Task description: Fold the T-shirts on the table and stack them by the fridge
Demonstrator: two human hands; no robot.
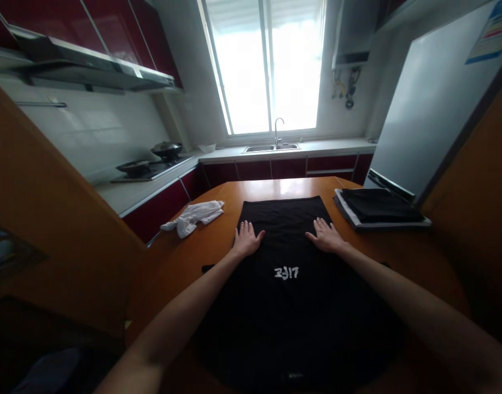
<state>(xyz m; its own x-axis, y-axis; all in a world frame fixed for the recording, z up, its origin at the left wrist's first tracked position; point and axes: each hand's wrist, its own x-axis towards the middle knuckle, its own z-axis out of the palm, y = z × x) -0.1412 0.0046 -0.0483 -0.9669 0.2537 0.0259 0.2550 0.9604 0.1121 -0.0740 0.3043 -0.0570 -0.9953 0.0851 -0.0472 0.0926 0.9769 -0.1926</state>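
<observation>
A black T-shirt (284, 317) lies spread on the wooden table, its hem at the far side and its neck end close to me. White lettering on it appears upside down from where I stand. My left hand (246, 241) rests flat on the shirt's left edge with fingers stretched out. On the opposite edge, my right hand (325, 235) lies flat too, fingers apart. Neither hand grips the cloth. Dark shadow hides much of the shirt's near part.
A crumpled white cloth (196, 217) lies at the table's left. Folded dark and white garments (380, 208) are stacked at its right, near the fridge (433, 93). The round table (230, 190) stands before a counter with a sink (271, 148); pans (167, 149) sit on the stove.
</observation>
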